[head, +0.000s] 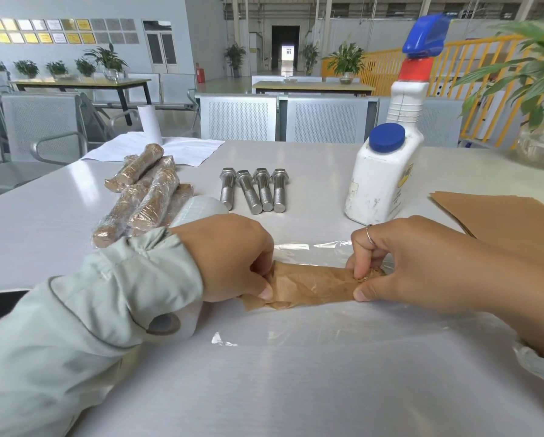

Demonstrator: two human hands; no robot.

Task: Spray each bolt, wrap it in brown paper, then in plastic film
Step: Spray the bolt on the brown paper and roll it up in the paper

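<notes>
While the paper-wrapped bolt (311, 285) lies crosswise on the sheet of plastic film (327, 323), long axis running left to right, each end is held — the left hand (229, 257) pinching the crumpled left end, the right hand (400, 263) pinching the right, neither nearer than the other. Rolling it into the film looks like the next step; nothing blocks the roll path — four bare bolts (255, 190), the spray bottle (387, 152), finished bundles (144, 197) and the film roll (198, 206) sit well beyond, brown paper sheets (501, 222) to the right.
</notes>
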